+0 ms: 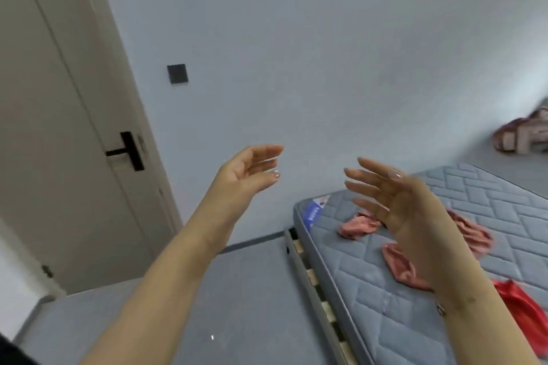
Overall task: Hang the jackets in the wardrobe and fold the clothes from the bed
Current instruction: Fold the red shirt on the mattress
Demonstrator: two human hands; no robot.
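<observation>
Both my hands are raised in front of me, palms facing each other, holding nothing. My left hand (246,170) has relaxed, nearly straight fingers, and so does my right hand (394,201), which hangs over the bed. On the grey quilted mattress (370,290) lie pink garments: one crumpled piece (357,227) near the head end, another (400,268) partly hidden behind my right forearm, and a third (471,234) to the right. A red garment (525,314) lies at the right edge. No wardrobe or jacket is in view.
A beige door (59,127) with a black handle (129,151) stands at the left. A black wall switch (177,73) is on the grey wall. A pink-and-white bundle (525,135) lies at far right. Grey floor (252,290) lies between door and bed.
</observation>
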